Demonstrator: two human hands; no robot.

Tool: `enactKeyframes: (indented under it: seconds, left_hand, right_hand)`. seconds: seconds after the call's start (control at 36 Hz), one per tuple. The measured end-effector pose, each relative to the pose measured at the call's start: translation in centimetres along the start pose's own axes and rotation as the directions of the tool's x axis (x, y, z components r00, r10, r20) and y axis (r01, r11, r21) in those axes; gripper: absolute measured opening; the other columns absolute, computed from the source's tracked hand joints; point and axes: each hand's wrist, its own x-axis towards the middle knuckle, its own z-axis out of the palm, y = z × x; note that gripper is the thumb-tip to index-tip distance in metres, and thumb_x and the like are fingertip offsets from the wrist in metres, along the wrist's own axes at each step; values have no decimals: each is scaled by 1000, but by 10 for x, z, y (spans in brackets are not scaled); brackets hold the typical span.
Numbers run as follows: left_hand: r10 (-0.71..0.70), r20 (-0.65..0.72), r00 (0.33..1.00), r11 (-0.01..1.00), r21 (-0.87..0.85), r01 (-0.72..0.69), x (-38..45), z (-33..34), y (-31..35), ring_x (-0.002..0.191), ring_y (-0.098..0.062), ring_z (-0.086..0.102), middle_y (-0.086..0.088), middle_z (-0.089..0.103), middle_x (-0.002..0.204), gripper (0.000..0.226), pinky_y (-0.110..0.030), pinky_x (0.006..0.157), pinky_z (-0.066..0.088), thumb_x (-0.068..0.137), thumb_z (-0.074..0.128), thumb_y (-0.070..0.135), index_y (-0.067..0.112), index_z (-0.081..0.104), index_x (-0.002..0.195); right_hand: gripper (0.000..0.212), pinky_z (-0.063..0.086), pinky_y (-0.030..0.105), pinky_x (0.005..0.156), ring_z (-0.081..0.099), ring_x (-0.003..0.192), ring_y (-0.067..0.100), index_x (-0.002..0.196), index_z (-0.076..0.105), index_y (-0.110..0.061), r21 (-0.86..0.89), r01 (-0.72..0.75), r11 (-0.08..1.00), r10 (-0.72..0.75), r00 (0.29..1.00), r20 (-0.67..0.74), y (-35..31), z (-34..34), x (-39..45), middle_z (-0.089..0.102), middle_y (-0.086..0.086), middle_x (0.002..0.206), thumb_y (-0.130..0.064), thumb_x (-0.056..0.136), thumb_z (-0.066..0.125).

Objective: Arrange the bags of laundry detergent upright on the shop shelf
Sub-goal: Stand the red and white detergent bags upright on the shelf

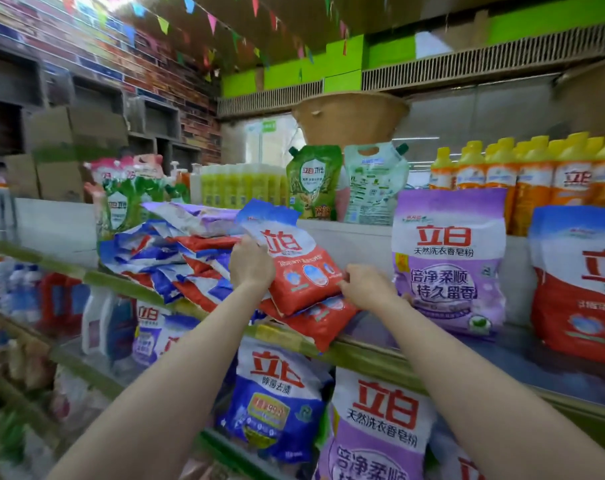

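Red and white, the detergent bag (296,263) we hold sits atop the slumped pile (176,258) on the shelf (373,355), its long axis tilted up and leftward. Our left hand (251,263) grips its left edge; our right hand (365,287) pinches the lower right corner — both clamped on it. Standing it up looks like a matter of swinging the bottom down and to the right, where the upright purple bag (448,258) stands just beside. Another red bag (320,322) lies underneath, overhanging the shelf edge — it could slide off.
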Motion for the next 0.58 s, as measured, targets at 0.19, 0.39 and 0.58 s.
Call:
enactKeyframes:
  seconds: [0.19, 0.39, 0.58]
  left_hand:
    - [124, -198, 972, 929, -321, -184, -28, 9, 41, 98, -37, 57, -22, 64, 104, 19, -36, 71, 34, 98, 42, 12, 0, 53, 108]
    - [196, -301, 933, 891, -343, -298, -51, 3, 91, 89, -37, 55, -23, 62, 93, 19, -32, 62, 23, 99, 39, 17, 3, 52, 100]
    - [96, -200, 975, 858, -479, -183, -89, 23, 128, 100, -32, 55, -19, 63, 104, 21, -31, 73, 32, 98, 42, 17, 3, 57, 102]
  right_hand:
    - [34, 40, 30, 78, 57, 110, 32, 110, 61, 0, 277, -46, 960, 53, 998, -17, 27, -20, -6, 62, 21, 117, -26, 98, 44]
    - [39, 49, 21, 80, 60, 93, 20, 125, 53, -10, 708, -103, 699, 28, 993, 116, 70, -30, -24, 60, 5, 123, -37, 98, 46]
    - [24, 52, 48, 88, 63, 102, 27, 107, 60, -24, 924, -238, 299, -70, 960, 270, 149, -52, -69, 69, 5, 112, -21, 84, 67]
